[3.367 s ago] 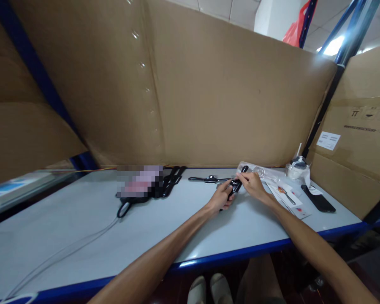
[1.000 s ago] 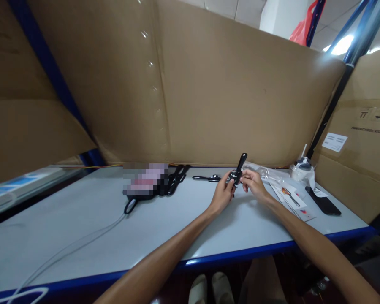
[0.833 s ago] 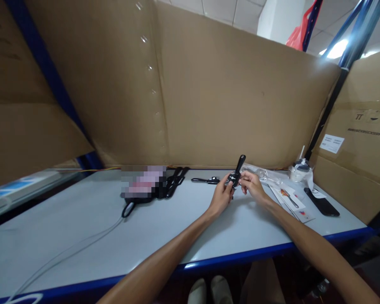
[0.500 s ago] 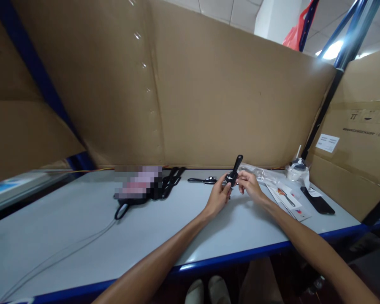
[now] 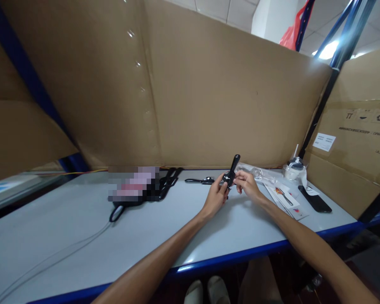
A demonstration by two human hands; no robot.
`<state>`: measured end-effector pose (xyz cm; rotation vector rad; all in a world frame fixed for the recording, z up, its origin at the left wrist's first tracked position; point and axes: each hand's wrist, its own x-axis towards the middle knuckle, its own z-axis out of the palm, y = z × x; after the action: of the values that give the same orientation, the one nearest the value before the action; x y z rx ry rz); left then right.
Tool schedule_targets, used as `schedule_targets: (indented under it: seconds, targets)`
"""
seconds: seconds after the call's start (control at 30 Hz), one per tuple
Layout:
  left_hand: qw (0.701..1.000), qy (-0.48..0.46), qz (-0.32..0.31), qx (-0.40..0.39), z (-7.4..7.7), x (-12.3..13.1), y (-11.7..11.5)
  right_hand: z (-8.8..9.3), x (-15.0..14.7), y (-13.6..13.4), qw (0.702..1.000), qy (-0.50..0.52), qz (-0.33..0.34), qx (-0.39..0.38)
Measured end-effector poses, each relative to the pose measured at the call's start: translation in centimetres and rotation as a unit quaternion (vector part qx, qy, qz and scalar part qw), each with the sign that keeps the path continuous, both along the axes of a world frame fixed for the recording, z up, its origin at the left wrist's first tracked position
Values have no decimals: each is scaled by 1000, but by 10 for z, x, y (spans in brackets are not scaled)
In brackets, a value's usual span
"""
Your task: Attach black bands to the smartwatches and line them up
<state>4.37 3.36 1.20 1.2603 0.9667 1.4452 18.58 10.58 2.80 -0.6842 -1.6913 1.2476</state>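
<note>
Gripped in my left hand is a black spokeshave, tilted so that one handle, with a hole at its end, points up. Its metal middle part lies between my thumb and fingers. My right hand is closed in a pinch close against the right side of that middle part; what sits between its fingertips is too small to make out. Behind my left hand a second black spokeshave lies flat on the table, its right end covered by the hand.
Several black handled tools lie at the left beside a blurred-out patch, with a cable running from there. To the right are clear plastic bags, printed cards, a black phone and a lidded cup. Cardboard walls the back.
The view has shifted slightly, moving everything a little left in the picture. Both hands stay on or against the same spokeshave, with only small finger movement.
</note>
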Motion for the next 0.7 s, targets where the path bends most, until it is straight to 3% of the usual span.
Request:
schedule_targets:
  seconds: [0.2, 0.3, 0.37, 0.47, 0.57, 0.7]
  targets:
    - [1000, 2, -6, 7, -4, -1, 3, -1, 0, 1, 1000, -10, 0, 1]
    - [999, 20, 19, 30, -6, -1, 6, 1, 2, -1, 999, -23, -46, 16]
    - [995, 47, 62, 61, -7, -1, 7, 3, 5, -4, 988, -42, -121, 86]
    - [979, 121, 123, 104, -6, -3, 6, 7, 9, -13, 942, -115, -189, 253]
    - [960, 204, 148, 122, -5, -4, 1, 7, 8, -21, 905, -184, -171, 342]
    - [938, 288, 141, 133, -5, -4, -5, 5, 4, -26, 894, -213, -159, 362]
